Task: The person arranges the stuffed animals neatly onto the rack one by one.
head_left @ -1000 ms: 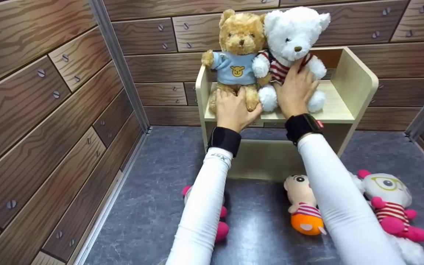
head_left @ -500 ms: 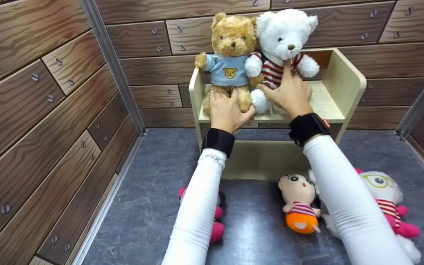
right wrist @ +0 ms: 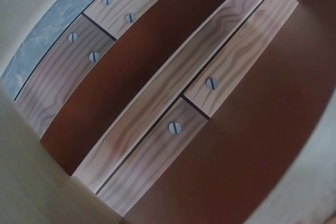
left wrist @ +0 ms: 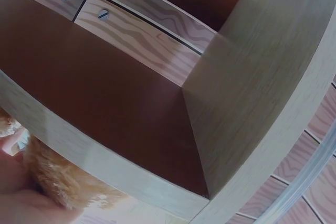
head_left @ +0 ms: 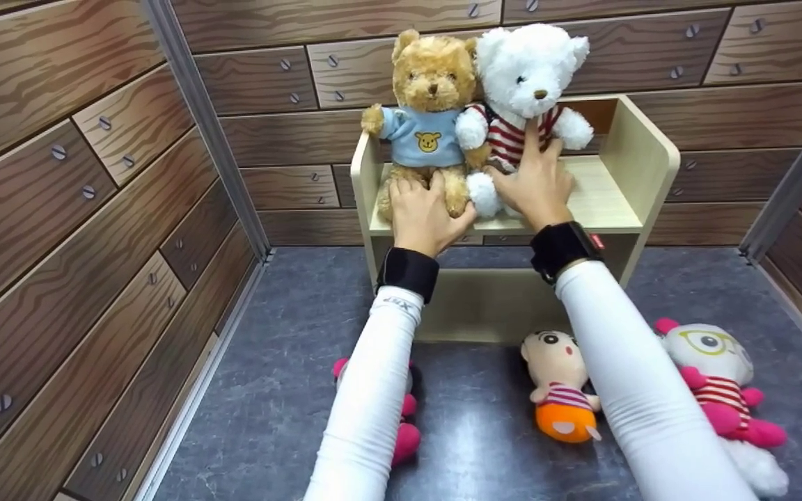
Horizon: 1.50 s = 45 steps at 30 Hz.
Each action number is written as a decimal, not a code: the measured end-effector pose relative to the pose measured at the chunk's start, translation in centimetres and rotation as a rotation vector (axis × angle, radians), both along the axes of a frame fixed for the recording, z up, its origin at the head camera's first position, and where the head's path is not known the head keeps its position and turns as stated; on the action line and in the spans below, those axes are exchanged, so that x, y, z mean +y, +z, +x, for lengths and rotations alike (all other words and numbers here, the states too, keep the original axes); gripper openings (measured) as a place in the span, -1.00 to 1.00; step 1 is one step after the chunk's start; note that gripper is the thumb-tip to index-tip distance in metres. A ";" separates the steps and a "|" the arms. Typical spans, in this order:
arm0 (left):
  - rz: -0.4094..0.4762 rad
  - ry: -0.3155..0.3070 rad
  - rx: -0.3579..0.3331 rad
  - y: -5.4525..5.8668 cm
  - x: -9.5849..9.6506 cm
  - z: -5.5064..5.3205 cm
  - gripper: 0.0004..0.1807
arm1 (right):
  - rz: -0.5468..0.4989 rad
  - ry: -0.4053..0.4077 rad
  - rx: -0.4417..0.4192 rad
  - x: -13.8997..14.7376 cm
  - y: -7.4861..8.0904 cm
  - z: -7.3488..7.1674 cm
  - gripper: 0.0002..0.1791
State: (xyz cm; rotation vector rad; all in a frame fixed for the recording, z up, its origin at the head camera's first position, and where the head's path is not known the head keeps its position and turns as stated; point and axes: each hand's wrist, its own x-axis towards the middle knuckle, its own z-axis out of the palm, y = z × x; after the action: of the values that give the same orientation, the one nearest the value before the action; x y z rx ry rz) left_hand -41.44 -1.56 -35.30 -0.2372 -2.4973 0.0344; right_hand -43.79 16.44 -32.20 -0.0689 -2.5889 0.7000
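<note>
Side by side on the upper shelf of a pale wooden rack [head_left: 641, 163] sit a brown teddy bear [head_left: 436, 76] in a blue shirt and a white teddy bear [head_left: 533, 62] in a striped shirt. My left hand [head_left: 420, 221] rests on the brown bear's lap, thumb spread past one leg. My right hand [head_left: 539, 184] presses the white bear's front, its index finger straight up the chest and its thumb out to the left. The left wrist view catches brown fur [left wrist: 63, 179] and part of the hand [left wrist: 21, 198] below the shelf edge.
On the floor before the rack lie a doll in orange shorts [head_left: 560, 390] and a pink-and-white plush with yellow glasses [head_left: 718, 376], with white fluffy plush [head_left: 759, 466] under it. Another pink plush [head_left: 406, 440] is partly behind my left sleeve. Wood-patterned walls [head_left: 108, 278] enclose the floor.
My right hand has shifted left and lower on the white bear, its index finger now straight on the chest. My left hand stays on the brown bear's lap. The head view has shifted slightly.
</note>
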 end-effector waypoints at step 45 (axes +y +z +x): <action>0.284 0.227 -0.129 4.6 -1.1 -4.0 -0.07 | 0.119 -0.052 0.044 -0.2 -0.9 0.2 0.18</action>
State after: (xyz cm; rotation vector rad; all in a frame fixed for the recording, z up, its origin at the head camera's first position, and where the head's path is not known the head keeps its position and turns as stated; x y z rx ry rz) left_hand -45.42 -2.64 -30.65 0.1668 -2.6064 -0.2486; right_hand -43.57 16.22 -33.14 -0.0823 -2.5706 0.5225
